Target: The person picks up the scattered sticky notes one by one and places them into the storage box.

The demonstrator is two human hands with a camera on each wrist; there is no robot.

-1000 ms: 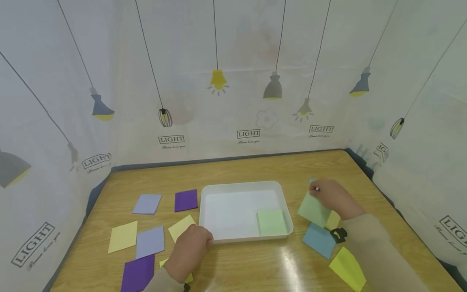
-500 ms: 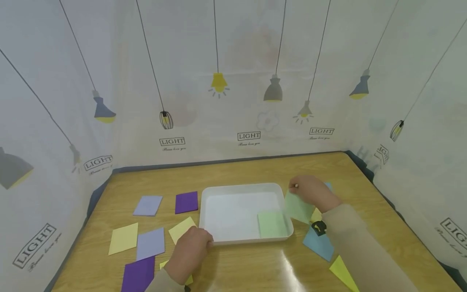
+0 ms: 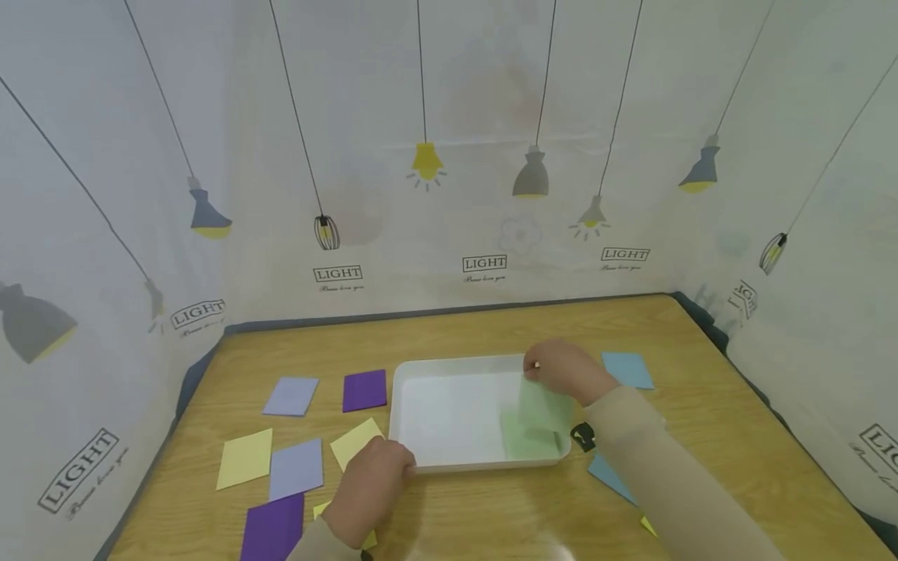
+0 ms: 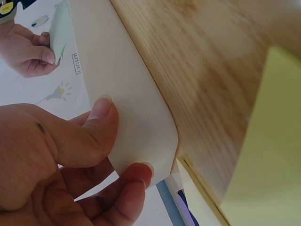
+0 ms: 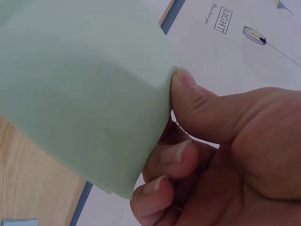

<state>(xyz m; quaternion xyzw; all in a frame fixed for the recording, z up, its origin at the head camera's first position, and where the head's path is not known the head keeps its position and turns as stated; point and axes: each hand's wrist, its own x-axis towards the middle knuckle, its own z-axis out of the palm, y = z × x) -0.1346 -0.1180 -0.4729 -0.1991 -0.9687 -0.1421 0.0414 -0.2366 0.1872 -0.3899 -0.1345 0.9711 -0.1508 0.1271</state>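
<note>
My left hand [image 3: 372,483] holds the near-left corner of a shallow white tray [image 3: 449,417]; in the left wrist view its thumb [image 4: 101,122] lies on the outer wall of the tray [image 4: 134,103], with the fingers curled at the rim. Between thumb and fingers, my right hand [image 3: 570,370] pinches the edge of a light green sticky note pad [image 3: 542,405]. That pad hangs tilted over the tray's right end, and fills much of the right wrist view as a smooth green sheet [image 5: 94,89]. Beneath it, a second light green pad [image 3: 521,442] lies inside the tray, partly covered.
Left of the tray lie dark purple [image 3: 365,390], lavender [image 3: 291,396] and pale yellow [image 3: 245,458] sticky note pads, several in all. Blue pads [image 3: 627,370] are to the right, one partly behind the right sleeve [image 3: 659,444]. Printed cloth walls [image 3: 421,296] surround the wooden table [image 3: 491,514].
My right hand has carried the green pad leftward from the table's right side to over the tray, uncovering the far blue pad. The left hand keeps its hold on the tray corner.
</note>
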